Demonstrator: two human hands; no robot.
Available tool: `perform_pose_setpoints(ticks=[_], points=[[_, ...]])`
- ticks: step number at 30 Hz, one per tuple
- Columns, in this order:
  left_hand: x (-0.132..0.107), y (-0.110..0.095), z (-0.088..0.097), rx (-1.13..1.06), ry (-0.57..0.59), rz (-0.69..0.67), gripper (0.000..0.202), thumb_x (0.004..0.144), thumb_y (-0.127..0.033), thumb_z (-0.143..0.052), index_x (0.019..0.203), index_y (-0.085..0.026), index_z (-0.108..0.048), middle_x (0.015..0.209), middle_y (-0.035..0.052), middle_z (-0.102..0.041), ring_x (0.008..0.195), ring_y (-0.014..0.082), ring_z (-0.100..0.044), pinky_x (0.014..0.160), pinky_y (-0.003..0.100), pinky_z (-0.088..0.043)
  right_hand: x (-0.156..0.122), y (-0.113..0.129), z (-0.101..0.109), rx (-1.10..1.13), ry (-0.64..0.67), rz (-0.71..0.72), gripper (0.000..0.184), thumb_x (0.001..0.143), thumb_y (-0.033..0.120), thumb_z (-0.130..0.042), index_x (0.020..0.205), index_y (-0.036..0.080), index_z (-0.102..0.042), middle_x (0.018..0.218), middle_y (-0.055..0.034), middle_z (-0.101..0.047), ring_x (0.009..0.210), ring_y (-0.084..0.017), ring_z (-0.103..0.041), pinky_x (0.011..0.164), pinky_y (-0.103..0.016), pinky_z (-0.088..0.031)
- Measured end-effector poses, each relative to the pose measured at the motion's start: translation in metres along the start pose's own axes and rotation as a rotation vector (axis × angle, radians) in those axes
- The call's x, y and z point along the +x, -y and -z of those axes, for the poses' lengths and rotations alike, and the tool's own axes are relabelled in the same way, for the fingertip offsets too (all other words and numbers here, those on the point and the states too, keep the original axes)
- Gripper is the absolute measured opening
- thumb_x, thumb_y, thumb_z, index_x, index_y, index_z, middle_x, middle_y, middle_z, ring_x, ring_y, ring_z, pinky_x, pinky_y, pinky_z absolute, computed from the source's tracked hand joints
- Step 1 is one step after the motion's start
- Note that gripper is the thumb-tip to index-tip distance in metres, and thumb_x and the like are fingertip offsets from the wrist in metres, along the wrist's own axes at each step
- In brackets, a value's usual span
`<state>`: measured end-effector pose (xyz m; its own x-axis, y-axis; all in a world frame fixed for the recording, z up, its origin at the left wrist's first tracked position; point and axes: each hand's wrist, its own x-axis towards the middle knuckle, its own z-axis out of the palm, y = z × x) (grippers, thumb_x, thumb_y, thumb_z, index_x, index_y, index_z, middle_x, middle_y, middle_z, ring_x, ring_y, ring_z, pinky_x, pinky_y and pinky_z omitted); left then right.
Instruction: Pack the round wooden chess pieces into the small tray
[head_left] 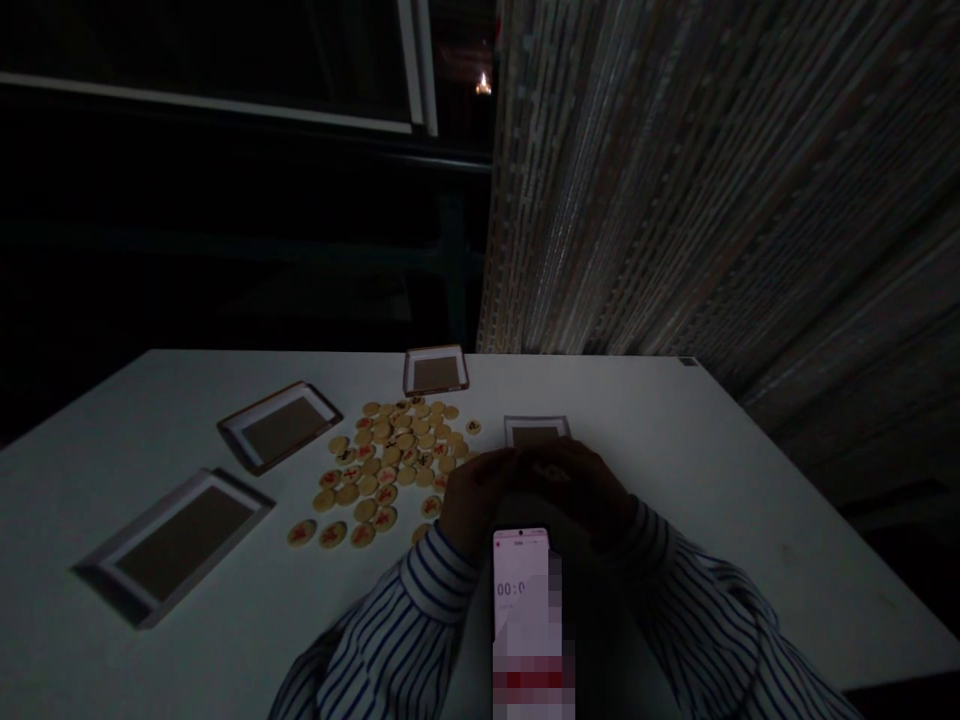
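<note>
My left hand (478, 495) and my right hand (589, 490) come together over the table, just beyond the phone (520, 570), fingers curled inward and meeting. A small pale patch shows at the right hand's fingers, too dark to name. Whatever lies between the hands is hidden. Beside my left hand spreads a heap of round Chinese chess pieces (391, 457), some with red or black characters, others blank side up. Part of a small framed tray (536, 421) shows just behind my right hand. The phone's lit screen shows a timer.
Three more shallow framed trays rest on the white table (750, 560): one at the back (436, 390), one at the left (259, 466) and a larger one at the near left (142, 615). A string curtain (600, 200) hangs behind the table's right side. The room is dim.
</note>
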<state>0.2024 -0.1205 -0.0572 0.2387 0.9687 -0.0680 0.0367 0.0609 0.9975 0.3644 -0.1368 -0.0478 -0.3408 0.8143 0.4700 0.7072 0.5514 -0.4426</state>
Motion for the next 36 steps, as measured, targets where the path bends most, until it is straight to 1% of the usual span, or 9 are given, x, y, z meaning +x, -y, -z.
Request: perform_pose_setpoints(ticks=[5,9,11,13,17,22,26,31,36], points=[[0.007,-0.003,-0.009,0.090,0.021,-0.066,0.025,0.072,-0.033,-0.057,0.088,-0.017,-0.068,0.089,0.0046,-0.070,0.085,0.0197,-0.064,0.080,0.033,-0.051,-0.003,-0.013,0.005,-0.125,0.037,0.028,0.025,0.080,0.031,-0.054,0.100,0.018,-0.060,0.091,-0.0089,-0.065,0.085,-0.017,-0.058,0.072,-0.031,-0.045],[0.011,0.003,-0.012,0.147,0.032,-0.108,0.027,0.074,-0.035,-0.055,0.090,-0.018,-0.067,0.089,0.0048,-0.070,0.085,0.0196,-0.064,0.079,0.033,-0.051,-0.004,-0.021,0.008,-0.161,0.087,0.036,0.025,0.079,0.030,-0.055,0.101,0.019,-0.060,0.089,-0.0068,-0.066,0.083,-0.016,-0.058,0.071,-0.030,-0.042],[0.011,0.008,-0.010,0.228,-0.010,-0.123,0.028,0.075,-0.036,-0.054,0.092,-0.018,-0.067,0.090,0.0054,-0.069,0.085,0.0194,-0.063,0.078,0.033,-0.051,-0.004,-0.026,0.011,-0.183,0.103,0.001,0.024,0.078,0.028,-0.057,0.100,0.020,-0.060,0.089,-0.0058,-0.066,0.082,-0.016,-0.058,0.071,-0.030,-0.041],[0.011,0.014,-0.007,0.351,-0.078,-0.158,0.028,0.076,-0.035,-0.053,0.094,-0.018,-0.065,0.091,0.0063,-0.068,0.085,0.0192,-0.063,0.077,0.033,-0.051,-0.005,-0.031,0.013,-0.221,0.113,-0.075,0.023,0.077,0.026,-0.057,0.099,0.021,-0.062,0.087,-0.0047,-0.067,0.079,-0.015,-0.058,0.071,-0.030,-0.041],[0.012,0.027,0.002,0.594,-0.139,-0.315,0.024,0.078,-0.031,-0.050,0.092,-0.017,-0.064,0.086,0.0062,-0.067,0.080,0.0176,-0.063,0.073,0.032,-0.051,-0.007,-0.045,0.018,-0.300,0.145,-0.213,0.021,0.076,0.025,-0.056,0.095,0.021,-0.063,0.083,-0.0032,-0.067,0.074,-0.015,-0.059,0.069,-0.029,-0.040],[0.013,0.035,0.005,0.736,-0.162,-0.463,0.021,0.080,-0.024,-0.046,0.092,-0.017,-0.062,0.086,0.0061,-0.066,0.081,0.0171,-0.062,0.071,0.030,-0.051,-0.013,-0.067,0.015,-0.343,0.155,-0.203,0.025,0.070,0.025,-0.062,0.095,0.021,-0.063,0.097,-0.0068,-0.063,0.089,-0.019,-0.055,0.074,-0.032,-0.042],[0.013,0.037,0.006,0.785,-0.154,-0.491,0.021,0.080,-0.024,-0.045,0.091,-0.016,-0.061,0.086,0.0068,-0.065,0.081,0.0176,-0.061,0.071,0.031,-0.051,-0.017,-0.077,0.010,-0.388,0.140,-0.218,0.025,0.070,0.030,-0.063,0.093,0.021,-0.064,0.100,-0.0086,-0.060,0.091,-0.021,-0.052,0.074,-0.035,-0.042],[0.013,0.036,0.007,0.805,-0.152,-0.486,0.022,0.082,-0.025,-0.043,0.089,-0.016,-0.062,0.084,0.0063,-0.065,0.079,0.0172,-0.061,0.070,0.031,-0.051,-0.018,-0.079,0.007,-0.418,0.160,-0.267,0.024,0.071,0.034,-0.062,0.090,0.021,-0.065,0.104,-0.0095,-0.056,0.093,-0.022,-0.050,0.075,-0.038,-0.042],[0.014,0.035,0.007,0.813,-0.146,-0.477,0.021,0.081,-0.025,-0.043,0.088,-0.017,-0.062,0.083,0.0059,-0.065,0.079,0.0172,-0.061,0.072,0.031,-0.051,-0.018,-0.080,0.005,-0.422,0.187,-0.285,0.023,0.070,0.033,-0.062,0.091,0.022,-0.065,0.108,-0.0102,-0.054,0.097,-0.023,-0.049,0.076,-0.040,-0.042]])
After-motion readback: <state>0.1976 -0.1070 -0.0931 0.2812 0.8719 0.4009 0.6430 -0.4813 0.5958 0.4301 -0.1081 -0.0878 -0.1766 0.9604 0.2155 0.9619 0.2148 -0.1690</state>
